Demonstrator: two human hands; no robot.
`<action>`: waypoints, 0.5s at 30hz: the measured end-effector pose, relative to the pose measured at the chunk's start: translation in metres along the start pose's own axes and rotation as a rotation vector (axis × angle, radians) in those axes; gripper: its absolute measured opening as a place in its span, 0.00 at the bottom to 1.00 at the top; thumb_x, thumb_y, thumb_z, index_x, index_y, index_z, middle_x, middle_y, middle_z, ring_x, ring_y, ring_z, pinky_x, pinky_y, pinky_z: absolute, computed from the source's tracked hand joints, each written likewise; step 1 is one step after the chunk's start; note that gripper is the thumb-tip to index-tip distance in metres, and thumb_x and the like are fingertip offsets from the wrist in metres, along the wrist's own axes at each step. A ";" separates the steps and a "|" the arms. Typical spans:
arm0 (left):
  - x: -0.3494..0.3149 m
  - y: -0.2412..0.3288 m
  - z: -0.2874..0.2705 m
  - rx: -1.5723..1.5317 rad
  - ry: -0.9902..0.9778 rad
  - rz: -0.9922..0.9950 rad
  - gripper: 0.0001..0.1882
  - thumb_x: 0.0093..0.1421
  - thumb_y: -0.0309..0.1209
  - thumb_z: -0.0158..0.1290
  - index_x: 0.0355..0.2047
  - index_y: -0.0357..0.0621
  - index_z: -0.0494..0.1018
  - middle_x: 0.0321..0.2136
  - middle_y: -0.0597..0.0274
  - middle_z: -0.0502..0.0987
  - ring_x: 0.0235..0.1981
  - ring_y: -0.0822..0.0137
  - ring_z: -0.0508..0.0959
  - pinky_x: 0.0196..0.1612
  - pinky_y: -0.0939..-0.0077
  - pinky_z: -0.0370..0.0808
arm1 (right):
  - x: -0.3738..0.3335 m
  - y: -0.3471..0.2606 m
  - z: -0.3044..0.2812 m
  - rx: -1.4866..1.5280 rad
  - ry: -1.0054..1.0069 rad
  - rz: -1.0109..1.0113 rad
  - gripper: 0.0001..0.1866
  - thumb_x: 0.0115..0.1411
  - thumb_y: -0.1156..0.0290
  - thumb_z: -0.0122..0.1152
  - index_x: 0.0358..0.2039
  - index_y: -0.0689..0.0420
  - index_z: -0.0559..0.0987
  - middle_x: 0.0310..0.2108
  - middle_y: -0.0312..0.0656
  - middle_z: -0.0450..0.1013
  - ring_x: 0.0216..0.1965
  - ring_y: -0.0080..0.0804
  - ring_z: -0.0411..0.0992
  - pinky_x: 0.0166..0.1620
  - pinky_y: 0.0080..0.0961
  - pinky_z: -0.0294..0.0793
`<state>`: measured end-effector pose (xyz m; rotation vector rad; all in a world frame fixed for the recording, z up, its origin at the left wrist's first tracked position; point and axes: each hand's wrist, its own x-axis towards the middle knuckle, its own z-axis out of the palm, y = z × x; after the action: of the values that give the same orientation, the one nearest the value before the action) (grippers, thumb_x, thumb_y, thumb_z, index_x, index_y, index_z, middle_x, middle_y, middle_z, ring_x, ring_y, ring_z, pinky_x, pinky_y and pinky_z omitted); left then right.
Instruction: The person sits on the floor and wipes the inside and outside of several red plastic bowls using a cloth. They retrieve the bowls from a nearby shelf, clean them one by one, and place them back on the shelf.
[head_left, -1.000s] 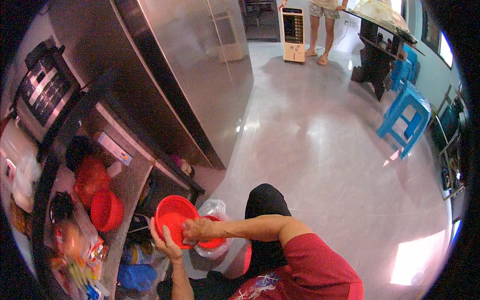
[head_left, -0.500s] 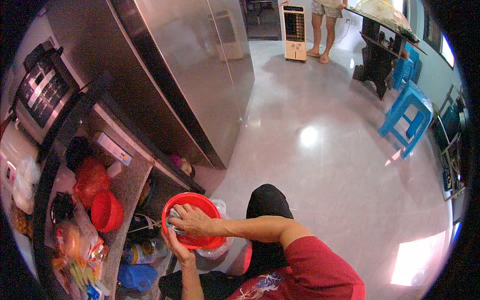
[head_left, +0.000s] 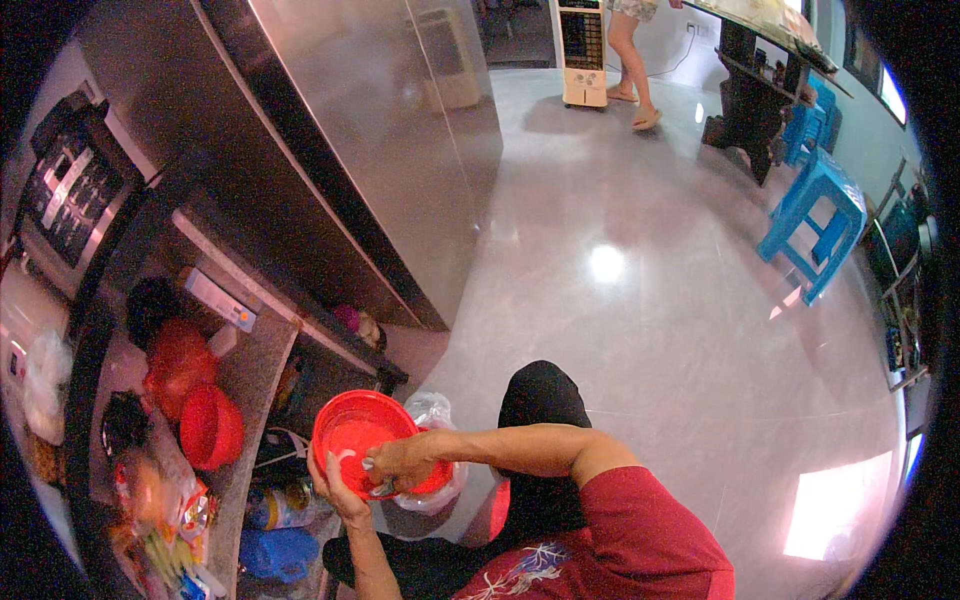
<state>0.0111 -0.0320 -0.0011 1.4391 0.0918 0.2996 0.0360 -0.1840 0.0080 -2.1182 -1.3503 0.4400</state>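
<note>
A red plastic basin [head_left: 352, 412] is tilted above my lap, its open side facing up. My left hand [head_left: 342, 494] grips its lower left rim, thumb inside. My right hand [head_left: 402, 464] reaches into the basin with curled fingers around a pale grey, crumpled thing [head_left: 381, 488] that looks like a cloth, mostly hidden by the fingers. Just right of the basin, partly behind it, a clear plastic bag [head_left: 430, 409] shows.
At left, an open cabinet shelf [head_left: 262, 385] holds another red bowl [head_left: 211, 427], a red bag [head_left: 181, 368] and several packages. A blue item [head_left: 277, 553] sits lower. A blue stool [head_left: 815, 225] stands right. A person [head_left: 632, 70] is beside an air cooler [head_left: 583, 60].
My right hand has moved from the basin's left part toward its lower right, baring more of the inside. The basin has shifted slightly left. The far person has stepped.
</note>
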 end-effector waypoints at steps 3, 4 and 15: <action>-0.007 0.005 0.003 -0.082 -0.084 -0.049 0.23 0.59 0.36 0.42 0.53 0.39 0.59 0.52 0.52 0.63 0.50 0.57 0.66 0.53 0.64 0.63 | 0.003 0.010 0.005 -0.065 0.320 0.006 0.15 0.46 0.70 0.56 0.38 0.56 0.74 0.44 0.53 0.62 0.40 0.49 0.65 0.40 0.43 0.70; -0.012 0.008 0.007 -0.147 -0.109 -0.095 0.23 0.59 0.35 0.42 0.53 0.39 0.59 0.52 0.53 0.63 0.51 0.57 0.66 0.53 0.64 0.63 | 0.002 0.006 0.004 -0.131 0.492 0.094 0.15 0.47 0.69 0.55 0.37 0.55 0.74 0.45 0.53 0.61 0.40 0.48 0.65 0.39 0.42 0.71; -0.015 0.008 0.004 -0.167 0.090 -0.026 0.25 0.60 0.38 0.42 0.54 0.37 0.56 0.52 0.47 0.62 0.52 0.53 0.66 0.54 0.60 0.63 | 0.003 0.005 0.026 -0.400 0.531 0.314 0.14 0.53 0.62 0.52 0.40 0.51 0.72 0.39 0.53 0.65 0.34 0.44 0.70 0.30 0.35 0.74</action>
<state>-0.0037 -0.0386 0.0058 1.2584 0.1553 0.3429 0.0263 -0.1757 -0.0157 -2.5381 -0.8485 -0.2946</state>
